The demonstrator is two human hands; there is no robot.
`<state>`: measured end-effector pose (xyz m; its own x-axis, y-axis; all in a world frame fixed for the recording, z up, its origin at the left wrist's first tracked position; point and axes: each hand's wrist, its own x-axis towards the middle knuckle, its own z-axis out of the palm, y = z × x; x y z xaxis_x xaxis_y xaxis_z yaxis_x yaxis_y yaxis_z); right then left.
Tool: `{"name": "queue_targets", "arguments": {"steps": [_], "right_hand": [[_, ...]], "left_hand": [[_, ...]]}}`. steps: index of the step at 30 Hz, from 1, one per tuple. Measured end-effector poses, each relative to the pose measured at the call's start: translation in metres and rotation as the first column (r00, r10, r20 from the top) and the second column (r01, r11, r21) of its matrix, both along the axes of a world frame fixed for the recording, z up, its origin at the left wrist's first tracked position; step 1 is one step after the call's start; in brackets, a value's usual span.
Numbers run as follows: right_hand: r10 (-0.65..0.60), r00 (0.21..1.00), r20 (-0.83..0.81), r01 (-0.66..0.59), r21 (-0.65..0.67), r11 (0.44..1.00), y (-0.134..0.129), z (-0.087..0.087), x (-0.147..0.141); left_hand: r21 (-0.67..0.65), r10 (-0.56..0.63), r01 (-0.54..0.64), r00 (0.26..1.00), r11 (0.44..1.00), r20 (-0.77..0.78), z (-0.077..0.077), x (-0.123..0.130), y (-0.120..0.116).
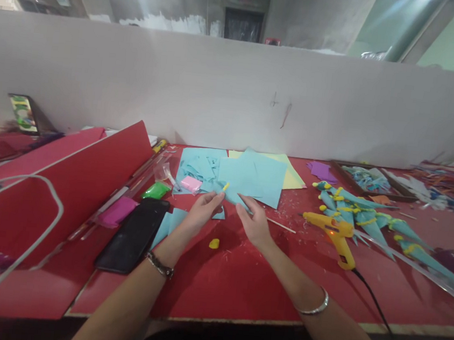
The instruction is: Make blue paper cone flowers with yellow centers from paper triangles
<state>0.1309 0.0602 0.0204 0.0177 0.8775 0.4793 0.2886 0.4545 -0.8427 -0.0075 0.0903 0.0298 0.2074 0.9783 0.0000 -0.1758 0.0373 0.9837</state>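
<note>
Hazy glare streaks the top, and stretched edges seem slightly blurred.

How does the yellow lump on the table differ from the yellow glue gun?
The yellow lump is small and roundish; the glue gun is much larger, with a nozzle and handle. The lump lies between the person's forearms, the gun beyond the right one. The gun has a dark cord; the lump has none. Both are yellow.

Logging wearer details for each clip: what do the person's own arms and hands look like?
Both forearms are bare, no sleeves showing; no gloves. The left hand has a dark, textured bracelet at the wrist; the right hand, a shiny silvery bangle farther up the forearm.
</note>
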Motion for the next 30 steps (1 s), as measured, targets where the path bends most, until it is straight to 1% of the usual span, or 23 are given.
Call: {"name": "queue_targets", "arguments": {"steps": [3,5,7,10,12,14,17,19,21,23,25,27,30], "right_hand": [[0.04,0.997,-0.066,-0.042,-0.038,0.998,-0.002,0.001,-0.004],[0.07,0.99,-0.119,-0.083,-0.111,0.99,-0.003,0.001,-0.006],[0.088,0.981,-0.173,-0.121,-0.186,0.975,-0.003,0.0,-0.007],[0.094,0.976,-0.196,-0.139,-0.228,0.964,-0.003,-0.002,-0.008],[0.1,0.98,-0.174,-0.137,-0.219,0.966,-0.003,-0.004,-0.009],[0.112,0.984,-0.142,-0.137,-0.176,0.975,-0.002,-0.006,-0.01],[0.09,0.995,-0.047,-0.094,-0.09,0.992,-0.002,-0.007,-0.011],[0.048,0.998,0.031,-0.047,-0.047,0.998,-0.002,-0.008,-0.011],[0.015,0.996,0.087,-0.014,-0.015,1.0,-0.003,-0.008,-0.011],[0.007,0.994,0.109,-0.008,0.004,1.0,-0.003,-0.008,-0.011],[0.023,0.995,0.099,-0.024,0.01,1.0,-0.004,-0.008,-0.012],[0.027,0.998,0.049,-0.027,-0.006,1.0,-0.004,-0.009,-0.012],[-0.029,0.996,-0.08,0.024,-0.057,0.998,-0.002,-0.01,-0.009]], "left_hand": [[-0.008,-0.016,0.016,0.999,1.0,0.041,0.0,0.001,0.001],[-0.003,-0.034,0.035,0.998,0.999,0.061,0.0,0.0,0.002],[0.004,-0.036,0.036,0.997,0.999,0.065,0.0,-0.001,0.003],[0.0,-0.017,0.017,0.999,1.0,0.047,-0.001,-0.002,0.003],[-0.005,-0.029,0.029,0.999,1.0,0.036,-0.002,0.0,0.002],[0.004,-0.039,0.039,0.999,0.999,0.026,-0.003,0.004,-0.001],[0.023,0.02,-0.021,1.0,1.0,0.021,-0.005,0.01,-0.005],[0.016,0.056,-0.057,0.996,0.998,0.067,-0.006,0.013,-0.007],[0.0,0.059,-0.06,0.989,0.998,0.133,-0.006,0.015,-0.009],[-0.019,0.06,-0.057,0.981,0.998,0.183,-0.006,0.016,-0.01],[-0.042,0.073,-0.066,0.977,0.997,0.202,-0.005,0.016,-0.009],[-0.061,0.089,-0.077,0.973,0.995,0.215,-0.004,0.015,-0.008],[-0.058,0.106,-0.095,0.97,0.994,0.218,-0.004,0.012,-0.004]]}}
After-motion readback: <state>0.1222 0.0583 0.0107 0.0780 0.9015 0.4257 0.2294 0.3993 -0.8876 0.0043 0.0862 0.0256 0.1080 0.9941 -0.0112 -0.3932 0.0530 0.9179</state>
